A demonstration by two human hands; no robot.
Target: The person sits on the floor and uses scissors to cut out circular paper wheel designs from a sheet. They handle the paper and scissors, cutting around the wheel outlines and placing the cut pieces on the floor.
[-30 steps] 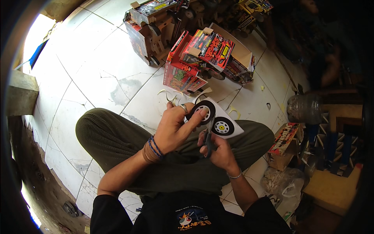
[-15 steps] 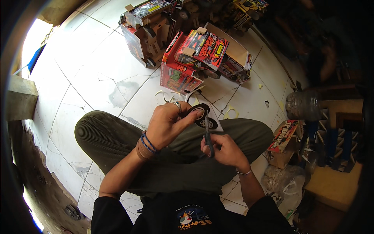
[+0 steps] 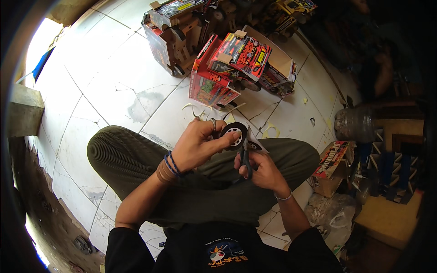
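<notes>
My left hand (image 3: pixel 204 140) pinches a piece of paper or thin card bearing a printed black wheel (image 3: pixel 235 135) with white spokes, thumb on its face. Part of a second printed wheel (image 3: pixel 256 144) shows to the right, on the same white piece as far as I can see. In my right hand (image 3: pixel 264 170) is a pair of scissors (image 3: pixel 246 162) with dark handles, fingers in the loops. The blades reach up to the wheel's right edge, between the two prints. Curled trimmed strips (image 3: pixel 196 110) lie on the tiles just beyond my left hand.
Beyond my crossed legs stands a red model truck (image 3: pixel 214 84) made of printed card, with other card vehicles (image 3: pixel 175 41) behind. To the right are a large plastic bottle (image 3: pixel 353 123), a printed carton (image 3: pixel 334 159) and a clear plastic bag (image 3: pixel 334 214). Yellow scraps (image 3: pixel 270 131) dot the tiled floor.
The printed wheel in my left hand has turned and now faces up more fully, while the second wheel has swung right and is partly hidden. The scissors have shifted slightly right, handles wider apart.
</notes>
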